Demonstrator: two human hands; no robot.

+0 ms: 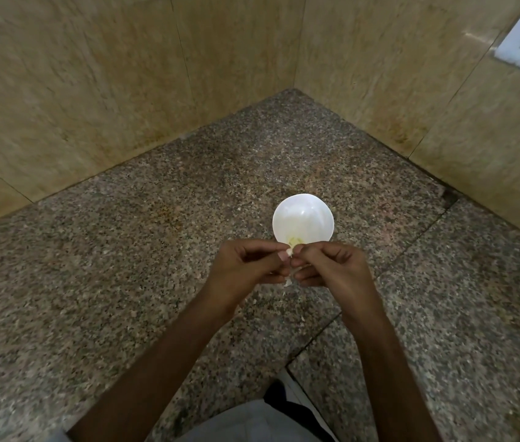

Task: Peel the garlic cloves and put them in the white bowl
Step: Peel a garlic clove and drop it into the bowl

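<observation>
Both hands are up over the bench (156, 250), and they meet in the middle. The left hand (245, 266) and the right hand (338, 269) are each curled in, thumbs and fingertips pinching one small garlic clove (289, 252) between them. Only a pale sliver of it shows between the thumbs, so I cannot tell which way its long axis runs. A scrap of loose skin (288, 282) hangs just below the pinch, which suggests the peeling is under way but not done.

Now the relation that matters. The white bowl (303, 215) stands on the bench straight ahead of the hands, on their far side, and its near rim in this view slips behind the fingertips. So the clove sits just short of the bowl, not over its middle. In the bottom of the bowl, near that near rim, lie a few yellowish pieces (295, 240), most likely peeled cloves, though they are too small to be sure.

The bowl's centre lies a touch to the right of the pinch, so the right hand looks slightly the nearer. My guess is that the drop needs only a short push forward and a letting-go. The risk, I think, is that hanging skin going in with the clove.

Behind it all, the tiled wall (92, 90) closes the corner.
</observation>
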